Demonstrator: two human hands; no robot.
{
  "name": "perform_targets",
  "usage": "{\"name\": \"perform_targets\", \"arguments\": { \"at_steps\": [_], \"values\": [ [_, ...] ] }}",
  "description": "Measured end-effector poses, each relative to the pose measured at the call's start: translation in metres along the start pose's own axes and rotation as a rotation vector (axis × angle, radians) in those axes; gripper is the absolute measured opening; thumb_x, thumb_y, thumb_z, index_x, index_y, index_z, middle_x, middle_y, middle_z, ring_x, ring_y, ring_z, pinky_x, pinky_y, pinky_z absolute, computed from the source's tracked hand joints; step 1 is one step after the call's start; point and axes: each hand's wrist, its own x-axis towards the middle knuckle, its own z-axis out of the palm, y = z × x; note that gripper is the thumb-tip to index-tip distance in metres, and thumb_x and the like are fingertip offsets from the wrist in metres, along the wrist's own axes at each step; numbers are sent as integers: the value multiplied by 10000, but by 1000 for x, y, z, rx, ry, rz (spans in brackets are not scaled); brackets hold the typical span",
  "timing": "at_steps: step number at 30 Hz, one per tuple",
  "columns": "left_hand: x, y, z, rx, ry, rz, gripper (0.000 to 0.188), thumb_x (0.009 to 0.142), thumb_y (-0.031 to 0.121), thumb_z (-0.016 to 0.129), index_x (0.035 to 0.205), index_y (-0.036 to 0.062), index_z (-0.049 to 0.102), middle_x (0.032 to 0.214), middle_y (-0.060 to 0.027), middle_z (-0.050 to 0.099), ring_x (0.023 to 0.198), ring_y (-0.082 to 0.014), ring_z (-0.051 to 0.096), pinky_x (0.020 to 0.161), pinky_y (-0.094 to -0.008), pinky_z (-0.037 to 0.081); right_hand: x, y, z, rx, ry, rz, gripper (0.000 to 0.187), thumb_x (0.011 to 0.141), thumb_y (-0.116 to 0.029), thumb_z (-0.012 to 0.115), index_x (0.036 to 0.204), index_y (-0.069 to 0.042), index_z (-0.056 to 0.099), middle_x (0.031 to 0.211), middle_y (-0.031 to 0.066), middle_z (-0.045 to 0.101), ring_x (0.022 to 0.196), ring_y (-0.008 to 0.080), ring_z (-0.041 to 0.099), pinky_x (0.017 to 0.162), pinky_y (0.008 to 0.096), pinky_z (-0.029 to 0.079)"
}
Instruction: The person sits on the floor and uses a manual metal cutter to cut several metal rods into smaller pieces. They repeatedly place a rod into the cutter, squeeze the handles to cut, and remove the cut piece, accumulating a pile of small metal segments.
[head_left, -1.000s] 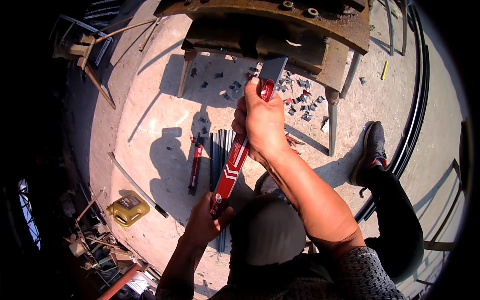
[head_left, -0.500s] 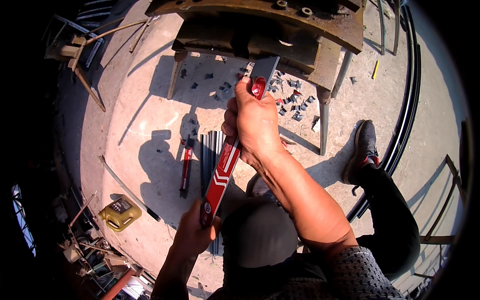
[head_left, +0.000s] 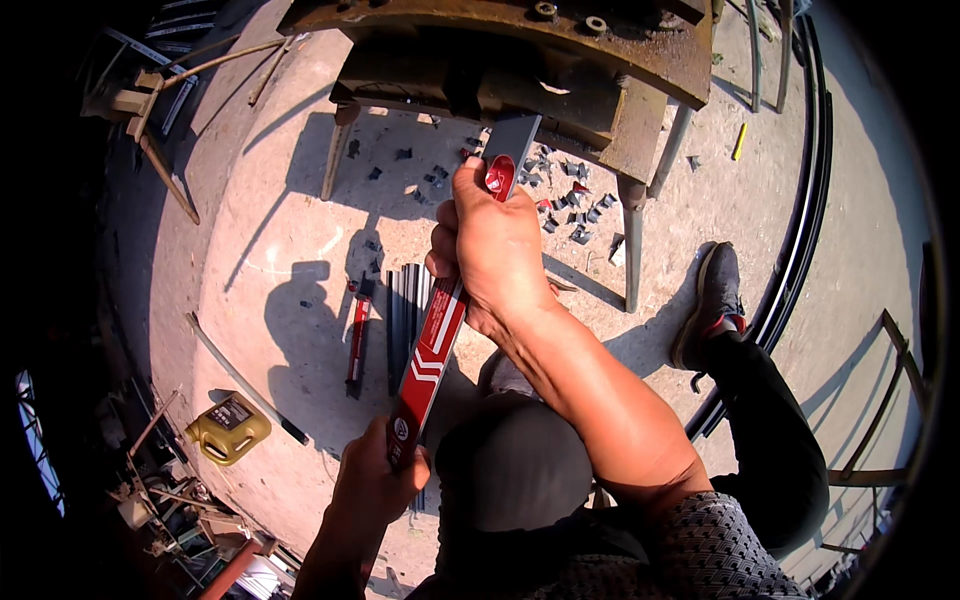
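A long flat metal bar slants up and away from me, its near stretch covered in red film (head_left: 430,345) with white marks. Its far end is bare grey metal (head_left: 513,138) and reaches the front of a rusty steel machine bench (head_left: 615,110). My right hand (head_left: 500,245) is wrapped round the upper part of the bar. A curl of red film (head_left: 499,176) stands up beside its thumb. Lower down, my left hand (head_left: 375,475) grips the near end, thumb against the side. The palm side of both grips is hidden.
Small dark offcuts (head_left: 580,205) litter the concrete under the bench. Below my hands lie a bundle of grey bars (head_left: 400,300) and another red-covered piece (head_left: 359,335). An olive jug (head_left: 228,428) and a grey tube (head_left: 245,378) lie left. Long black profiles (head_left: 808,200) run along the right.
The whole view has shifted slightly, so everything sits a little further left. Both hands keep their grip on the bar, with hardly any change against the bench.
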Motion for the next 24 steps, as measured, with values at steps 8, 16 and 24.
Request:
{"name": "perform_targets", "arguments": {
  "at_steps": [8, 16, 24],
  "values": [
    [27, -37, 4, -16, 77, 103, 293, 811, 125, 728, 934, -10, 499, 744, -219, 661, 715, -384, 725, 652, -426, 545, 10, 15, 0, 42, -18, -41, 362, 1086, -327, 551, 807, -133, 426, 611, -32, 386, 456, 98, 378, 425, 282, 354],
    [22, -22, 1, 39, 57, 92, 321, 823, 181, 738, 934, -6, 503, 772, -244, 670, 762, -438, 723, 669, -448, 553, 8, 10, 0, -20, -2, -53, 357, 1089, -328, 547, 817, -125, 435, 614, -28, 388, 458, 103, 382, 427, 290, 361],
    [16, -12, 6, 47, -36, -42, 415, 816, 185, 778, 1057, -50, 535, 944, -279, 727, 904, -416, 755, 806, -458, 586, 3, 5, -2, -51, 6, -1, 355, 1084, -317, 549, 809, -128, 428, 609, -31, 384, 458, 101, 369, 430, 289, 340]
  ]
}}
